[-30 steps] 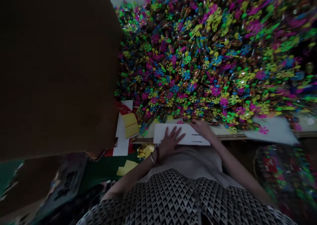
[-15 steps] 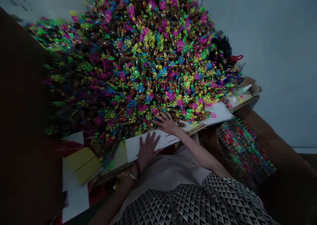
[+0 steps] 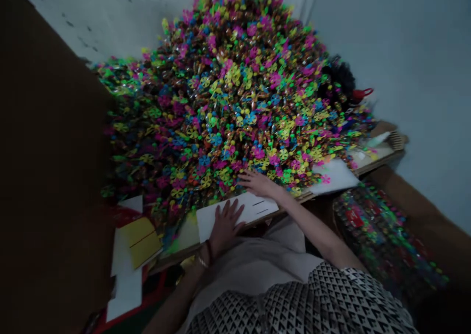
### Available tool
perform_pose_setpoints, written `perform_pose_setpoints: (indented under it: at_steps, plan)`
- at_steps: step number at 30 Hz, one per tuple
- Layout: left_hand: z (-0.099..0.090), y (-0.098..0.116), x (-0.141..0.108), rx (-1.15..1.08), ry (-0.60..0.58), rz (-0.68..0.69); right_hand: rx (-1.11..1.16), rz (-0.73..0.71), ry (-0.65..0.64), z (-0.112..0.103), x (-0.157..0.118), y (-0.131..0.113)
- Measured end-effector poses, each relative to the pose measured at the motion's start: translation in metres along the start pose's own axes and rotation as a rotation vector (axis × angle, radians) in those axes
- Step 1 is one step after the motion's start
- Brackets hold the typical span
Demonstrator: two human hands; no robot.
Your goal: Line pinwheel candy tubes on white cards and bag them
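Observation:
A white card (image 3: 209, 221) with short dark slits lies along the table's front edge. My left hand (image 3: 225, 226) rests on the card with its fingers spread. Just beyond the card's far edge, my right hand (image 3: 259, 184) reaches to the front of a big heap of small colourful pinwheel toys (image 3: 239, 113); its fingers are stretched out, fingertips at the nearest toys. Neither hand visibly holds anything.
A yellow card (image 3: 142, 241) and white cards (image 3: 127, 290) lie at the left. A white sheet (image 3: 335, 176) sits on the right edge. Below right stands a box of packed toys (image 3: 371, 226). Brown cardboard (image 3: 51, 167) blocks the far left; walls stand behind.
The view has shifted, so the scene sits farther right and slightly lower. My right hand's fingers now point more to the left, while my left hand stays on the card.

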State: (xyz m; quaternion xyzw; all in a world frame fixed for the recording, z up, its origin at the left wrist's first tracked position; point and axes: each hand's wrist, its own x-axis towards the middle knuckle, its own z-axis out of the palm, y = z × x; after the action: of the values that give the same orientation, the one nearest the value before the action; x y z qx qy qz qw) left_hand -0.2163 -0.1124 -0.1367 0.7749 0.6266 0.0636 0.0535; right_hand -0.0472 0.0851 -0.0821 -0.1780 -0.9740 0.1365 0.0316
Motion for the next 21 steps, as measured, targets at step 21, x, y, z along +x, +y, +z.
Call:
perform_pose_setpoints:
  at_steps: [21]
  plan:
    - [0.010,-0.004,0.007,0.086,0.335,0.107,0.604,0.852,1.306,-0.098,-0.182,0.151]
